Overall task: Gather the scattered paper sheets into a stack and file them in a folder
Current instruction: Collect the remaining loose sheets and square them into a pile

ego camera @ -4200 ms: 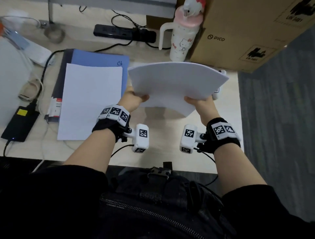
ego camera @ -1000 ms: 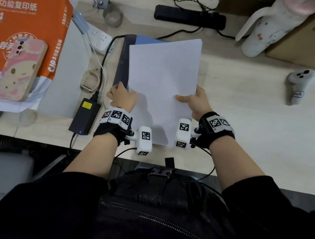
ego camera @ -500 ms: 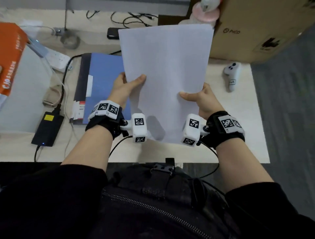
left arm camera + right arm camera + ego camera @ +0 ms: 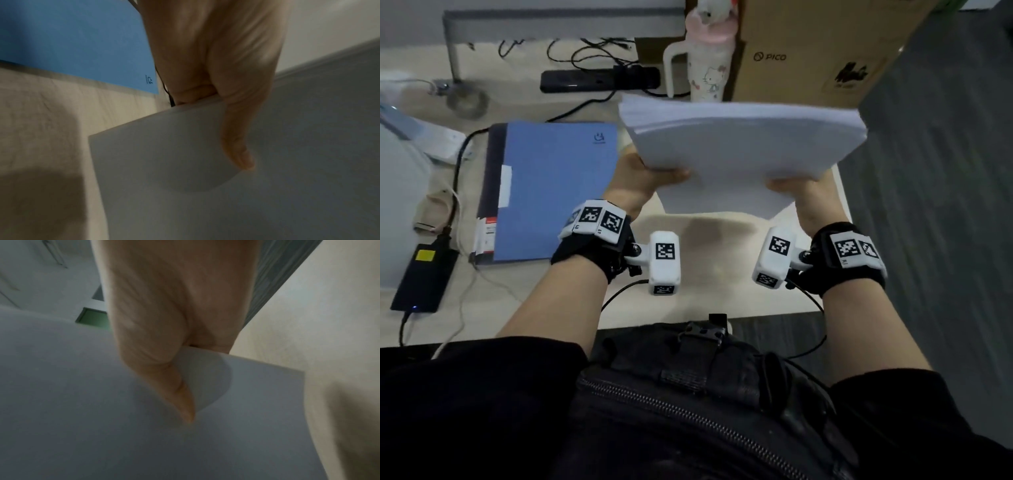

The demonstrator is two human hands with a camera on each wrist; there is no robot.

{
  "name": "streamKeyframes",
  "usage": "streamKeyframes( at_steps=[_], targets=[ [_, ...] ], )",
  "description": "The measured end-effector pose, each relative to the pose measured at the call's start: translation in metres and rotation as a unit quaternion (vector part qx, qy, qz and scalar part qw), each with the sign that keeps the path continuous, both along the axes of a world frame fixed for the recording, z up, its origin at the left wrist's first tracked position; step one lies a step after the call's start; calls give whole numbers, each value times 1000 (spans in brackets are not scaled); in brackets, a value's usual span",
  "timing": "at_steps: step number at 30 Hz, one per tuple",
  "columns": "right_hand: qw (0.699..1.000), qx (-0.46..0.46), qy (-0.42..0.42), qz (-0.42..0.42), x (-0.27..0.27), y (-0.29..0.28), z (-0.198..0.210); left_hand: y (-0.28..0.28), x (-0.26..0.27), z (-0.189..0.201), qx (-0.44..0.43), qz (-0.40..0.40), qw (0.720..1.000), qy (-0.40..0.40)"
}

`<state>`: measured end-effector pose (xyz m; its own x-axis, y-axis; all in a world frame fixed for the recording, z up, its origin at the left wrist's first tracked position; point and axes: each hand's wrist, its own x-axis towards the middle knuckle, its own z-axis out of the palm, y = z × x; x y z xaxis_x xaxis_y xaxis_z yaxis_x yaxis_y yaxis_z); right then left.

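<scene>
Bowing upward in the middle, the stack (image 4: 739,144) of white sheets is held off the worktop (image 4: 709,281), lifted between both hands with its far edge fanned slightly so the layered sheet edges show at the left corner. The left hand (image 4: 640,178) takes the near left side: its thumb (image 4: 236,146) lies flat on top of the stack while the fingers curl underneath, a pinching grip on the paper. The right hand (image 4: 801,195) mirrors it on the near right side, thumb (image 4: 180,395) pressed along the top sheet and fingers hidden below, also pinching the stack. Both wrists are bent back and the forearms reach forward roughly parallel, the palms turned inward toward each other. Each wrist wears a black strap with white marker blocks and a white camera unit that juts toward the gap between the arms.

Left of the left hand, and just beside it, a blue folder (image 4: 551,192) lies closed and flat on the worktop, its dark spine on the far side from the hands. Further left sit a black power brick (image 4: 424,274) and cables. Beyond the stack stand a white cup (image 4: 705,68) with a handle and a cardboard box (image 4: 808,51), with a black power strip (image 4: 599,80) to their left.
</scene>
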<state>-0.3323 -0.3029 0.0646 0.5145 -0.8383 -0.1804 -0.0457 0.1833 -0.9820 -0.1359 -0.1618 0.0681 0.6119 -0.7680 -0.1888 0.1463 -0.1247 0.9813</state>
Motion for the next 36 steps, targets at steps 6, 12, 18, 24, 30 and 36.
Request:
streamKeyframes(
  at_steps=[6, 12, 18, 24, 30, 36],
  targets=[
    [998, 29, 57, -26, -14, 0, -29, -3, -28, -20, 36, -43, 998, 13],
    [999, 18, 41, 4, -16, -9, -22, -5, -23, -7, 36, -60, 998, -4],
    [999, 15, -2, -34, -11, -3, -10, -8, -33, -2, 12, -17, 1000, 5],
    [999, -13, -5, -30, -14, -7, -7, -7, -29, 5, -3, -48, 999, 3],
    [999, 2, 2, -41, -19, -5, -10, -10, -29, 14, 9, -70, 997, -9],
    [999, -6, -14, -49, -16, -6, 1, -14, -32, 18, -14, -29, 999, -20]
  ],
)
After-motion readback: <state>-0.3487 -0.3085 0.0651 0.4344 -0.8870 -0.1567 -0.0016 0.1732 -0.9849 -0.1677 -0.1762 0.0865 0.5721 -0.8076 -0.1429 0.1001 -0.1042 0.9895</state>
